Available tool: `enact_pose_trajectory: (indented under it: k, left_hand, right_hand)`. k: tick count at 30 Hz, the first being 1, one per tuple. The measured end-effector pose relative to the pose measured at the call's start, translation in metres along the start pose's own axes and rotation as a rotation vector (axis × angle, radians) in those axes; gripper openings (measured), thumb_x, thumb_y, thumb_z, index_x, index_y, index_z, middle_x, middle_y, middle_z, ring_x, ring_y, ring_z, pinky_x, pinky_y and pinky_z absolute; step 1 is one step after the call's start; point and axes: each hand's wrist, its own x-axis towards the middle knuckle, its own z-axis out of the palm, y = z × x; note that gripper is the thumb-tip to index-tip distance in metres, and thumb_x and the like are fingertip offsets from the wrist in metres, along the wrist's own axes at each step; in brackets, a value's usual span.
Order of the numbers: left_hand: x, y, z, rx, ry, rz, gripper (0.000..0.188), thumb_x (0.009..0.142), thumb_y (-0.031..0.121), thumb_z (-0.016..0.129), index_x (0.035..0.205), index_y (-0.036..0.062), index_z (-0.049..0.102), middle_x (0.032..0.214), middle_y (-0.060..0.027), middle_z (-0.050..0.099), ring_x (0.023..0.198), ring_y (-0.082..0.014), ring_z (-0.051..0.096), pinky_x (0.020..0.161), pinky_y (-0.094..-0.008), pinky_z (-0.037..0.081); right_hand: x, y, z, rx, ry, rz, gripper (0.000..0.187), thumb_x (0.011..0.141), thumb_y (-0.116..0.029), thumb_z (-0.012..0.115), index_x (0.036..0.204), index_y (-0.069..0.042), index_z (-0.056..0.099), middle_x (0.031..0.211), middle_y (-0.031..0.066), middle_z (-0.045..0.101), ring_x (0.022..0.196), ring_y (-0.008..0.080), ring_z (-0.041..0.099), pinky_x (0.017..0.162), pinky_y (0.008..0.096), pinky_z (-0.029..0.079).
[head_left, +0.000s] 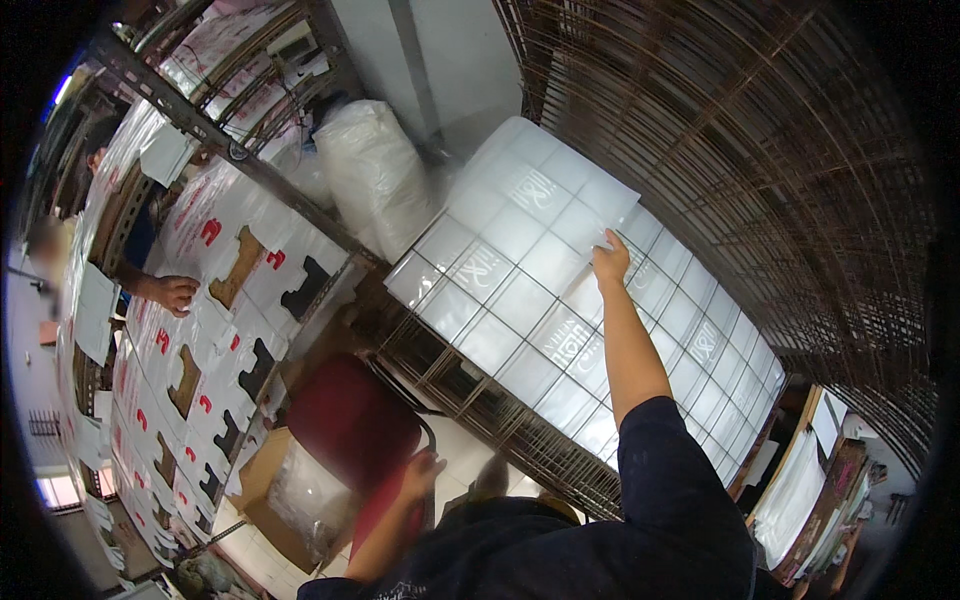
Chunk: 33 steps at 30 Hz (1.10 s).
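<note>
My right arm reaches forward over a wire drying rack (497, 385) laid with translucent plastic sheets with white print. My right hand (612, 262) is at the edge of a frosted plastic sheet (535, 180) lying askew at the rack's far end, with thumb and forefinger closed on that edge. Thin wires cross over the other sheets (700, 345), making a grid. My left hand (420, 478) hangs low beside a dark red chair (350, 425), away from the rack. Motion blurs its fingers, and I see nothing clear in it.
Raised wire racks (740, 130) lean above on the right. A stuffed white plastic bag (370, 165) stands beyond the rack. On the left are shelves of wrapped white stacks (200, 390) and another person's hand (172, 292). An open cardboard box (270, 500) sits by the chair.
</note>
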Motion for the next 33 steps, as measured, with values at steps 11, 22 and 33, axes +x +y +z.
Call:
enact_pose_trajectory:
  k: [11,22,33]
  left_hand:
    - [0.001,-0.005,-0.006,0.008,-0.079,-0.036,0.047,0.077,0.034,0.065,0.105,-0.0020,0.054,0.109,-0.0128,0.055,0.098,-0.0193,0.052,0.086,-0.0315,0.039]
    - [-0.013,0.016,-0.004,-0.133,-0.016,-0.093,0.035,0.079,0.021,0.066,0.105,0.0004,0.054,0.096,-0.0073,0.058,0.085,-0.0145,0.054,0.075,-0.0269,0.043]
    - [-0.022,0.053,0.030,0.150,-0.106,0.029,0.048,0.075,0.033,0.067,0.108,0.0007,0.054,0.098,-0.0159,0.060,0.090,-0.0211,0.058,0.078,-0.0319,0.045]
  right_hand:
    - [0.003,0.007,0.000,-0.211,0.089,-0.025,0.042,0.063,-0.008,0.060,0.105,-0.004,0.060,0.092,0.0143,0.061,0.081,0.0282,0.060,0.075,0.0347,0.047]
    - [-0.002,0.003,-0.002,-0.183,0.134,-0.066,0.042,0.066,-0.011,0.064,0.107,-0.005,0.058,0.088,0.0135,0.060,0.076,0.0250,0.060,0.072,0.0353,0.047]
    - [-0.104,-0.040,-0.135,-0.516,-0.296,-0.633,0.027,0.075,-0.018,0.057,0.102,-0.011,0.059,0.096,0.0077,0.057,0.088,0.0263,0.056,0.073,0.0373,0.048]
